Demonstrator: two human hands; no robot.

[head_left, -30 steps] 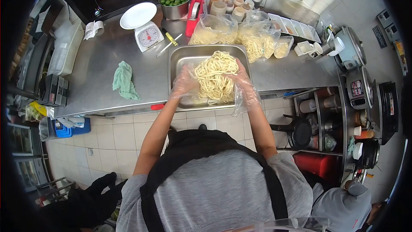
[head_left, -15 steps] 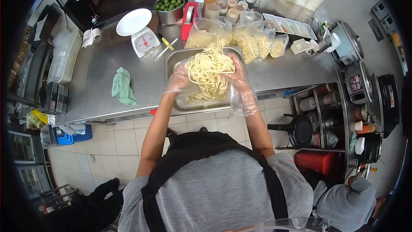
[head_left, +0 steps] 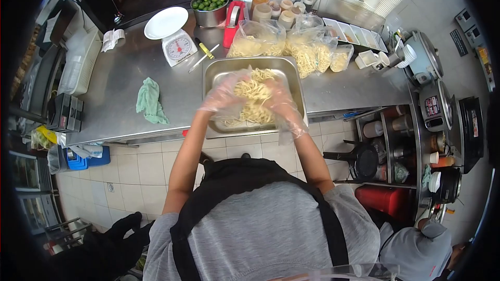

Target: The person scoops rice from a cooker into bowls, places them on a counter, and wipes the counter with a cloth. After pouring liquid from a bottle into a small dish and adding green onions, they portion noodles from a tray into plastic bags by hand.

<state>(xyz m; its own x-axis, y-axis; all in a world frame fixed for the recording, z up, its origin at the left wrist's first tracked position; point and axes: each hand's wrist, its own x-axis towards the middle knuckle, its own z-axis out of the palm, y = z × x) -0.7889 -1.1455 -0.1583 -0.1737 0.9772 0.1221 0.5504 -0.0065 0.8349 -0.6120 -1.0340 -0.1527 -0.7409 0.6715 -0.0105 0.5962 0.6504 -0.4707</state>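
Observation:
Thick pale noodles (head_left: 255, 91) lie heaped in a rectangular steel tray (head_left: 298, 80) at the counter's front edge. My left hand (head_left: 225, 95), in a clear plastic glove, is at the left side of the heap. On the right side is my right hand (head_left: 281, 101), gloved too, against the noodles. Both hands are down inside the tray area and blurred by motion; their fingers cannot be made out clearly. Bags of noodles (head_left: 255, 41) rest just behind the tray.
Left of the tray are a green cloth (head_left: 150, 101), a kitchen scale (head_left: 178, 48) and a yellow-handled tool (head_left: 204, 49). Behind stand a pot of green limes (head_left: 210, 10) and sauce bottles (head_left: 286, 18). A co-worker (head_left: 419, 250) is at the lower right.
Both hands have lowered into the tray with the noodles, which were lifted and bunched between them before. The view has shifted slightly.

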